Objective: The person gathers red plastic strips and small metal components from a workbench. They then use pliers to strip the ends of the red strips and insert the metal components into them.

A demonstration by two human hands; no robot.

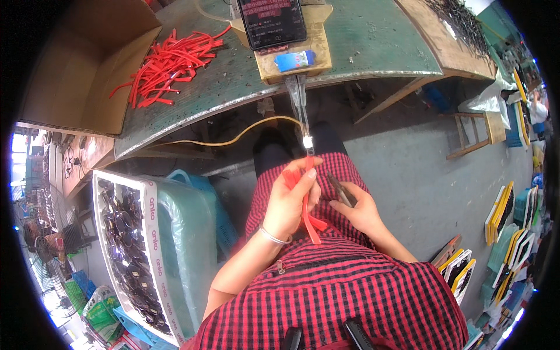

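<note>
Left hand [290,201] closed around a red strip [307,204], fingers [308,182] pinching its upper end right at the white tip of a thin metal rod [302,114] sticking out from a wooden block [318,55] on the bench [373,41], over the lap. Right hand [359,210] just beside, closed on a slim dark tool [341,189], probably a small blade or tweezers, too blurred to tell. More red strips [169,61] piled on bench near a cardboard box [76,64]; phone [272,22] atop block, yellow cable [233,140] hanging under bench, tray of dark sunglasses [125,251] at left.
</note>
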